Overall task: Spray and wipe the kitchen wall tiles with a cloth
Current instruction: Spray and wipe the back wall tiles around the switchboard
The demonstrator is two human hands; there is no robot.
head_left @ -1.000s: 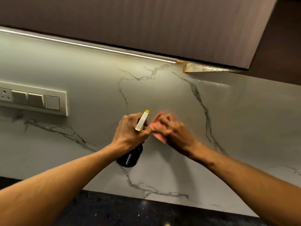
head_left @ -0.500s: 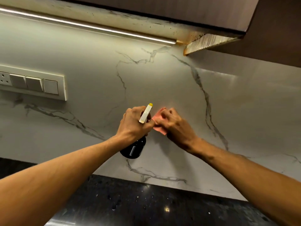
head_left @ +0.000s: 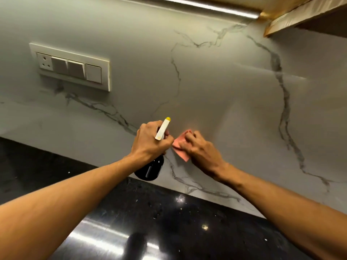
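tiles (head_left: 216,87) of pale marble with grey veins fill the wall, and a pink cloth (head_left: 180,147) lies flat against them low down, just above the black surface (head_left: 169,222). right hand (head_left: 201,150) presses the cloth to the wall, its fingers curled over the upper part, grip closed on the cloth, with the cloth's lower corner sticking out below the hand. left hand (head_left: 150,141) is just beside it, nearly touching the cloth's left edge, its grip clenched around the neck of a spray bottle (head_left: 149,168). bottle body is dark and hangs below the fist, tilted; its white head with a yellow tip (head_left: 167,119) points up toward the wall. both forearms reach in from the bottom corners. a switch plate (head_left: 72,67) with one socket and three rockers sits on the wall up left, well apart from the hands. a light strip (head_left: 216,8) glows along the top under the cabinet (head_left: 293,17). the glossy surface shows bright reflections.
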